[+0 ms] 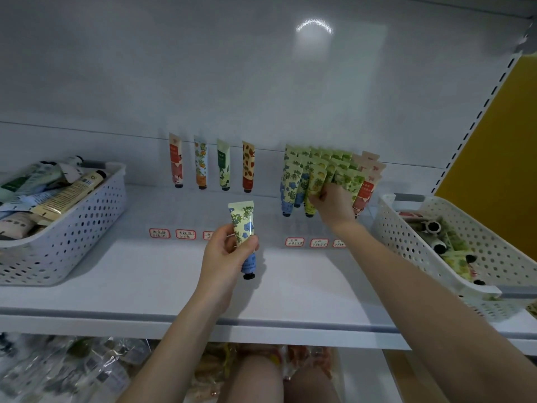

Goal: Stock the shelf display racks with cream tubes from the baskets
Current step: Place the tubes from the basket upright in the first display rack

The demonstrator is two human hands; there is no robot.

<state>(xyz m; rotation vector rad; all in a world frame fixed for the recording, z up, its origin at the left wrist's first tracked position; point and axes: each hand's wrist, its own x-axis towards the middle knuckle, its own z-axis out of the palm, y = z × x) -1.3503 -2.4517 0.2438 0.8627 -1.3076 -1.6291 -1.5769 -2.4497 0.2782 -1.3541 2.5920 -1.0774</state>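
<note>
Left basket [87,222], well left of the fingers: heaped with tubes. Beyond the left hand [223,254], four lone tubes [224,168] stand one per slot, so that rack is barely started. Left fingers [252,243] are clamped round a blue-flower cream tube [243,225], cap down, over the shelf [145,271], not yet racked. Right hand [334,203] pinches a yellow-print tube [315,181] among the packed tube rows [345,170]. Right basket [470,228], right of that hand: several tubes left. My read: roughly midway.
</note>
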